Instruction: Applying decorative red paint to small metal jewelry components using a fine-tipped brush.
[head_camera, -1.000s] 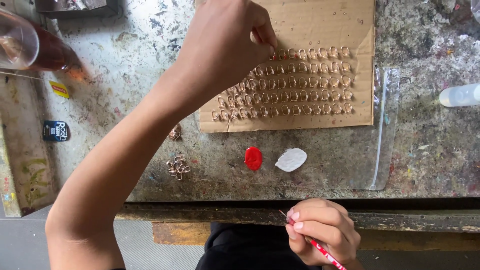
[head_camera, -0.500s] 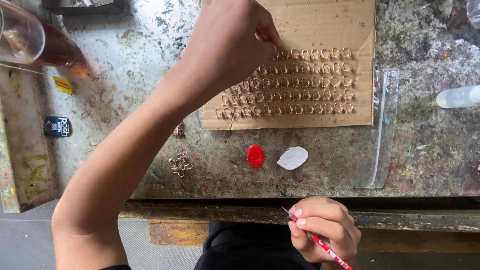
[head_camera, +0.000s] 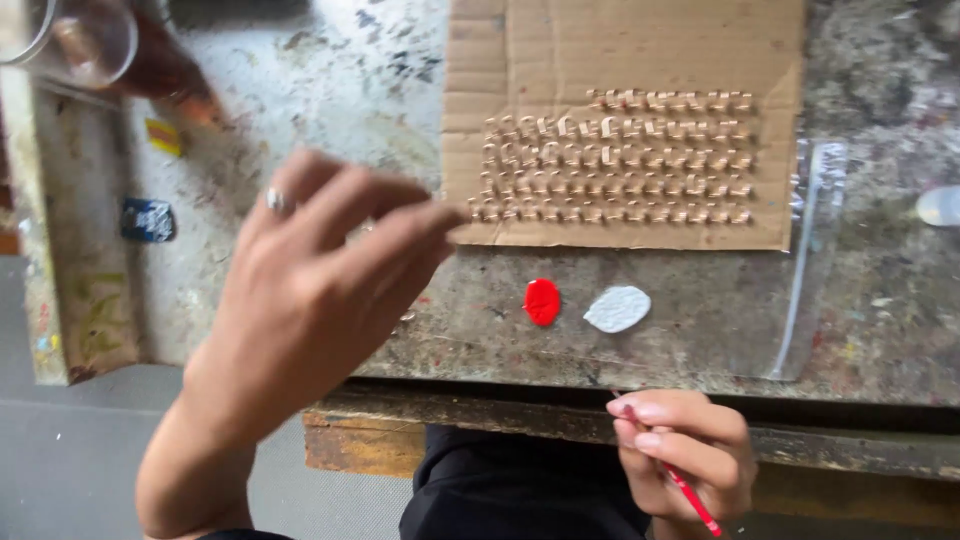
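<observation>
My left hand (head_camera: 320, 285), blurred by motion and wearing a ring, hovers over the worn workbench (head_camera: 700, 320). Its fingers stretch toward the lower left corner of a cardboard sheet (head_camera: 520, 60). Whether anything small sits between the fingertips is hidden. Rows of small brass-coloured metal pieces (head_camera: 615, 160) lie on the cardboard. In front of it are a red paint blob (head_camera: 542, 301) and a white paint blob (head_camera: 617, 309). My right hand (head_camera: 685, 450) rests below the bench's front edge, closed around a thin red brush (head_camera: 690, 490).
A glass (head_camera: 75, 40) stands at the far left corner with a brown object behind it. A small blue item (head_camera: 148, 220) lies at the left. A clear plastic bag (head_camera: 815, 250) lies right of the cardboard, and a white bottle (head_camera: 940, 205) is at the right edge.
My left hand has pulled back from the upper left rows of pieces on the cardboard, toward me and to the left. My right hand has stayed put with the brush.
</observation>
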